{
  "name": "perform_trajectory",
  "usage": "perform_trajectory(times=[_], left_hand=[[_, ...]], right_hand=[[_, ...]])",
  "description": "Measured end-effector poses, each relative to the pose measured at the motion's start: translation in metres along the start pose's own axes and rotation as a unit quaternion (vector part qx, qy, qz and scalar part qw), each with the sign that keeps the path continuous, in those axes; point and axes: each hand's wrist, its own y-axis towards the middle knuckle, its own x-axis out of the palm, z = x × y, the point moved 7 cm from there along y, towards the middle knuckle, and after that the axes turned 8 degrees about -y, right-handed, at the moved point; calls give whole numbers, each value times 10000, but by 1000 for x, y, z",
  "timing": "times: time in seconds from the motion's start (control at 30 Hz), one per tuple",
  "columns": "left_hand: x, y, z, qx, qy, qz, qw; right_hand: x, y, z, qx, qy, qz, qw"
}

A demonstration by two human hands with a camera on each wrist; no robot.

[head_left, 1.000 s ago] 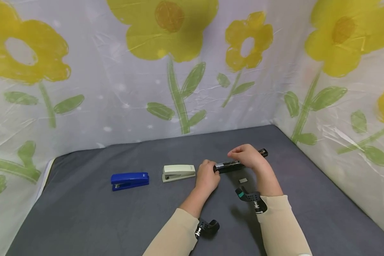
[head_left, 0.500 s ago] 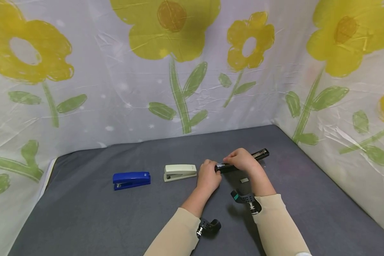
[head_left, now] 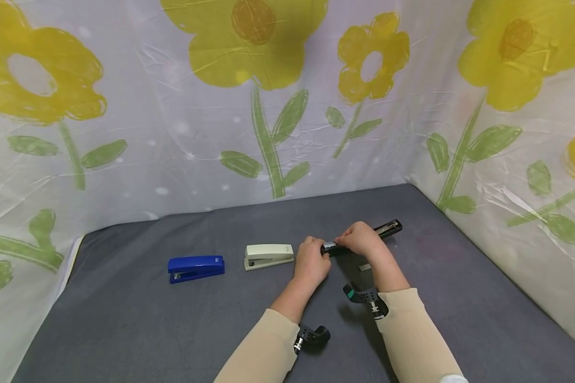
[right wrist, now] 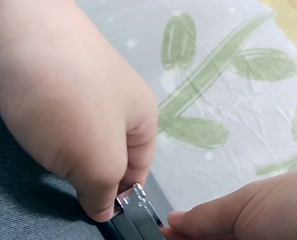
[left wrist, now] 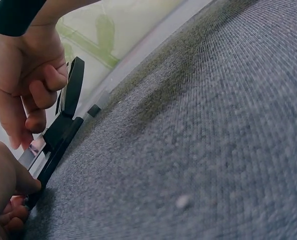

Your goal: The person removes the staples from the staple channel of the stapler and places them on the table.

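Observation:
A black stapler [head_left: 389,229] lies swung open on the table, its long top arm slanting up to the right. My left hand [head_left: 311,259] grips the near left end of its base. In the left wrist view the stapler's base [left wrist: 56,152] shows a bright metal channel, and the left thumb presses beside it. Bent over the middle of the stapler, my right hand [head_left: 362,238] pinches a small shiny metal piece [right wrist: 138,194] at the channel; its fingers partly hide it, and I cannot tell whether it is loose. A short grey strip of staples [head_left: 365,267] lies just below.
Left of the hands, a cream stapler [head_left: 268,256] and a blue stapler [head_left: 196,268] stand on the dark grey cloth table [head_left: 148,324]. A flower-patterned curtain [head_left: 172,133] rises along the back and right edges.
My right hand has shifted left and slightly down along the black stapler toward the left hand, uncovering more of its top arm. The left hand keeps its grip.

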Motion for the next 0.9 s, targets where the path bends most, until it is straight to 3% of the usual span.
perform_trajectory(times=[0.43,0.9], left_hand=[[-1,-1,1,-16,-15,-27,10000],[-1,-2,2,-22,10,-66,10000]], right_hand=[[2,-1,-1,81,38,136,9999],[1,-3,-3,188,464,164,9986]])
